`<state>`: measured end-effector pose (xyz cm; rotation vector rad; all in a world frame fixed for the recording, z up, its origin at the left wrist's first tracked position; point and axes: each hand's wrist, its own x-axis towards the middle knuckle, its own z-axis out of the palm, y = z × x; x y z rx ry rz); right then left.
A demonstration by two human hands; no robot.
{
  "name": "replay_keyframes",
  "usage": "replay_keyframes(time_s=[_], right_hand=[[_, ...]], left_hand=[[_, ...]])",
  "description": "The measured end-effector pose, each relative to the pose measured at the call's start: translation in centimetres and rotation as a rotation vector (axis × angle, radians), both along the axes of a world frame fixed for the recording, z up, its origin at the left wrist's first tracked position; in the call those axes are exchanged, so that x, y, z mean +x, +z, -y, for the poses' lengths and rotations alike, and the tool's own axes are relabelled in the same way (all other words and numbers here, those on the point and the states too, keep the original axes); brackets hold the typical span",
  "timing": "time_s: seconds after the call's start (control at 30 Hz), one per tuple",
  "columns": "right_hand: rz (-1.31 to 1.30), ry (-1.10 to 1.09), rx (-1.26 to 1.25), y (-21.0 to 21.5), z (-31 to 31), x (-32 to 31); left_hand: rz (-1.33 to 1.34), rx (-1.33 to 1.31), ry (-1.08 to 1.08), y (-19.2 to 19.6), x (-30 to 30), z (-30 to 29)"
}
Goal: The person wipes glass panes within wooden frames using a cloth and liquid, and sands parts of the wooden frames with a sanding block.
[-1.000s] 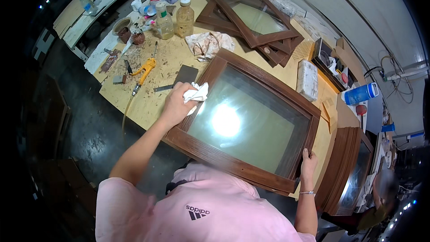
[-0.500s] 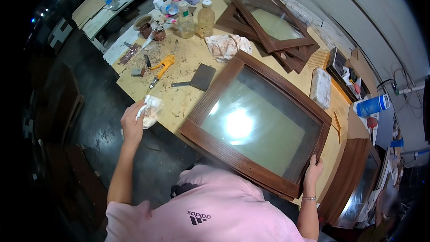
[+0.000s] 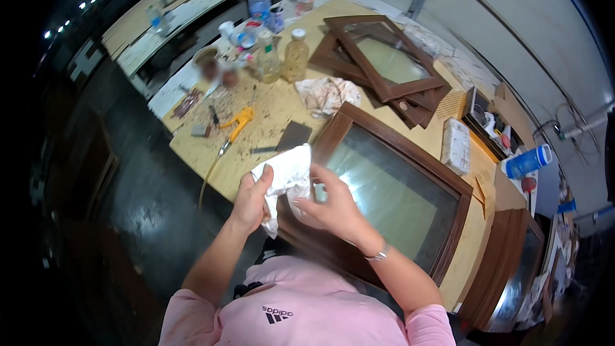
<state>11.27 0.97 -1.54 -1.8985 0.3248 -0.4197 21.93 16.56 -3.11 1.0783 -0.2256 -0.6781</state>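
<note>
A white cloth (image 3: 285,170) hangs in front of me, pinched by my left hand (image 3: 251,200) between thumb and fingers. At the cloth's right side is my right hand (image 3: 333,208), its thumb and fingers apart and touching or nearly touching the fabric. Below and beyond that hand, a brown wooden frame with a glass pane (image 3: 400,195) lies flat at the table's near edge. The hands and cloth cover its left part. Just past the cloth are a dark flat block (image 3: 295,135) and an orange air blow gun (image 3: 238,124) with a hose.
More brown glazed frames (image 3: 384,57) are stacked at the back of the table (image 3: 211,157). Several bottles (image 3: 296,57), brown-stained cups and a crumpled stained cloth (image 3: 328,95) stand or lie there too. On the right are a wrapped block (image 3: 455,146), a blue container (image 3: 528,161) and leaning frames (image 3: 493,263).
My right hand has let go of the frame's near right corner and moved left to the cloth. My left hand has brought the cloth rightward, where it hangs more spread out.
</note>
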Motion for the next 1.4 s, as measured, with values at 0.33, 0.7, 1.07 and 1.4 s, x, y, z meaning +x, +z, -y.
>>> replay_keyframes(time_s=[0.33,0.7,1.07,1.4], right_hand=[[-0.477,0.098,0.066,-2.1,3.7,15.8],[0.099,-0.401,0.074,-8.4,14.2,37.6],[-0.099,0.001,-0.786,-1.8,6.3,34.4],[-0.454,0.259,-1.345,-3.5,4.1,31.9]], left_hand=[[-0.381,-0.176,-0.015,-3.8,13.7,-2.2],[-0.562,-0.154,-0.070,-7.8,18.2,-3.6],[-0.515,-0.237,0.035,-6.9,24.5,-0.5],[-0.458,-0.236,-0.036,-7.4,24.6,2.4]])
